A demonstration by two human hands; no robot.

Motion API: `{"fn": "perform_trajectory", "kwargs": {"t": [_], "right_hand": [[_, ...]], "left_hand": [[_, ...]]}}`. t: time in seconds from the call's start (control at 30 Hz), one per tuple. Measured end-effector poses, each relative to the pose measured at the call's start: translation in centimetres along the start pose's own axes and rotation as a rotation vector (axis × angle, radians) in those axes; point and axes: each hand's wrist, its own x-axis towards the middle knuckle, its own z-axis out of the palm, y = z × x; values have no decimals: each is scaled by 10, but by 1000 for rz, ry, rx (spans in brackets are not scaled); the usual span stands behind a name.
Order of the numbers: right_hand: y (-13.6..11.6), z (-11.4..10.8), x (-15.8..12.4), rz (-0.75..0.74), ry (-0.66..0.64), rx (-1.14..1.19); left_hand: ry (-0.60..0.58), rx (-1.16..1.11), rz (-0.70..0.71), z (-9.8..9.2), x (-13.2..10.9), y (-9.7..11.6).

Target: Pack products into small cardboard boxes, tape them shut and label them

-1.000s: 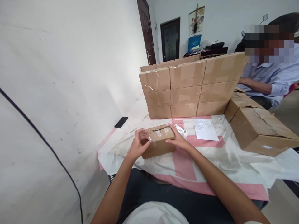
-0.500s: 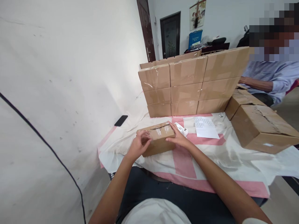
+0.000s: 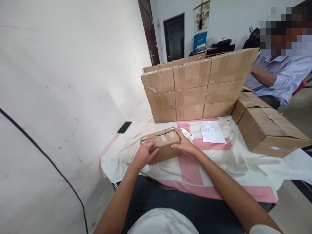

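A small brown cardboard box (image 3: 163,144), its top seam covered with clear tape, lies on the white-and-pink cloth (image 3: 192,165) in front of me. My left hand (image 3: 145,153) rests on the box's near left corner, fingers pressed flat along the taped end. My right hand (image 3: 183,143) holds the box's right end, fingers curled over its top edge. A white tape dispenser (image 3: 188,134) lies just behind my right hand.
A wall of taped cardboard boxes (image 3: 195,89) is stacked three high behind. A large opened carton (image 3: 268,130) sits at the right. A sheet of labels (image 3: 211,131) lies on the cloth. A black phone (image 3: 124,127) rests at the left. Another person in a blue shirt (image 3: 285,76) sits behind the boxes.
My left hand has moved from the box's left end down onto its top left corner and pressed flat. The right hand and box have stayed put.
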Motion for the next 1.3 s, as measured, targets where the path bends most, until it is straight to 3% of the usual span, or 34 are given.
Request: {"fn": "perform_trajectory", "kwargs": {"t": [0.17,0.4,0.53,0.77,0.93,1.1,1.3], "right_hand": [[3,0,1,-8,-7,-5],[-2,-1,0,-3,-4,-22],[-2,-1,-1,1,-7,-18],[3,0,1,-14,-7,-29],[3,-1,1,-7,-7,-30],[4,-1,1,6,-10,-3],[7,-1,1,2,-19,13]], "left_hand": [[35,1,22,5,-5,-7],[207,-82,72,8,-9,2],[164,-57,45,10,-10,1],[70,61,138,13,-8,-7],[48,159,81,14,-6,-5],[113,132,60,12,-2,-7],[113,-71,-182,-1,8,1]]}}
